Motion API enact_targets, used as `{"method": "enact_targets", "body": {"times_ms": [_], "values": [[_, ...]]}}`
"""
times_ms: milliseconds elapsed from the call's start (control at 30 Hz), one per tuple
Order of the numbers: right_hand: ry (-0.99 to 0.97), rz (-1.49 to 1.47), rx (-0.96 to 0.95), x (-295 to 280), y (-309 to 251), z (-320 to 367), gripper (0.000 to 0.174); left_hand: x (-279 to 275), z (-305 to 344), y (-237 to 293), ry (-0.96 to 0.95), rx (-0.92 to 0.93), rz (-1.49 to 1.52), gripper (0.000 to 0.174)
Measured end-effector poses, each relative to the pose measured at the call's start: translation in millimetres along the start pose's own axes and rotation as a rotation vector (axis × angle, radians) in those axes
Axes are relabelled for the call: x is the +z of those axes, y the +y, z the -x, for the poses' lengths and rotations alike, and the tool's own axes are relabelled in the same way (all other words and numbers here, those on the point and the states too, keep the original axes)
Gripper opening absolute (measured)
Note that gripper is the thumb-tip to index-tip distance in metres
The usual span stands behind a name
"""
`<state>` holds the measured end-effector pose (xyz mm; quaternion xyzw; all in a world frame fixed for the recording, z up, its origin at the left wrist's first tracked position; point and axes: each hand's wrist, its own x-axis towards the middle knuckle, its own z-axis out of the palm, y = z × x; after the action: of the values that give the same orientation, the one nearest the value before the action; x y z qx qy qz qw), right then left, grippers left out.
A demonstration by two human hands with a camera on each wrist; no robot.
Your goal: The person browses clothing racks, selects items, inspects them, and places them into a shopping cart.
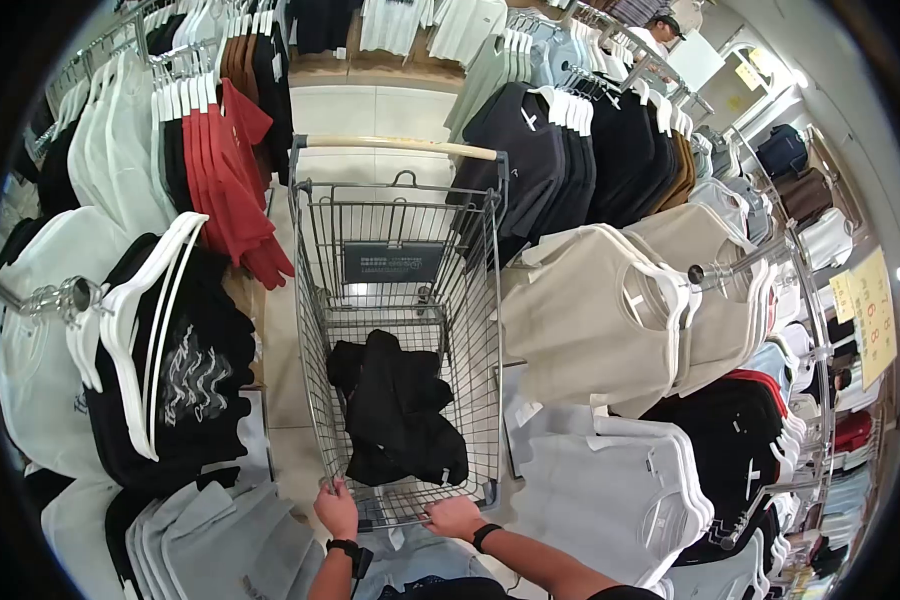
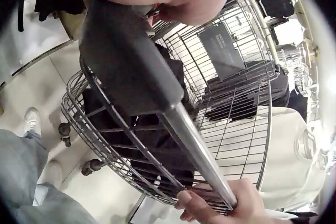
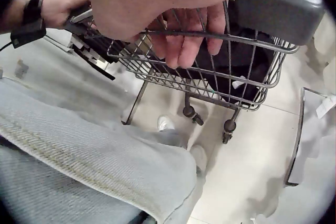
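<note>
A metal wire shopping cart [image 1: 305, 290] stands in the aisle, its front end towards me. My left hand [image 1: 336, 512] grips its front rim at the left corner, by the dark plastic corner piece [image 2: 128, 56]. Further right along that rim, my right hand [image 1: 455, 518] holds on; in the right wrist view its fingers [image 3: 190, 50] hook over the wires. Folded black garments [image 1: 395, 410] lie in the bottom of the basket. In the left wrist view my left hand's fingertips are mostly hidden behind the hand itself.
Clothes racks line both sides: black tops [image 1: 170, 370] and red shirts [image 1: 225, 170] on the left, beige tops [image 1: 590, 310] and light grey tops [image 1: 610, 500] on the right. The cart's handle bar [image 1: 400, 146] is at the far end. A person [image 1: 660, 32] stands far right.
</note>
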<state>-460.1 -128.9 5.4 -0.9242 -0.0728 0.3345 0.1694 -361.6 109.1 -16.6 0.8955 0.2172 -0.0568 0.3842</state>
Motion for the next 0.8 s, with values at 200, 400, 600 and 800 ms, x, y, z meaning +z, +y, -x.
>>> {"method": "enact_targets", "body": {"times_ms": [200, 400, 600, 800], "values": [[-0.064, 0.022, 0.079, -24, 7, -26, 0.046, 10, -28, 22, -0.012, 0.039, 0.140, 0.020], [-0.026, 0.053, 0.069, -49, 26, -47, 0.044, 38, -45, 26, 0.052, 0.025, 0.135, 0.013], [0.040, 0.075, 0.032, -67, 38, -72, 0.037, 53, -72, 32, 0.006, -0.107, 0.124, 0.022], [0.061, 0.135, -0.043, -81, 49, -88, 0.038, 60, -90, 43, 0.040, -0.103, 0.042, 0.022]]}}
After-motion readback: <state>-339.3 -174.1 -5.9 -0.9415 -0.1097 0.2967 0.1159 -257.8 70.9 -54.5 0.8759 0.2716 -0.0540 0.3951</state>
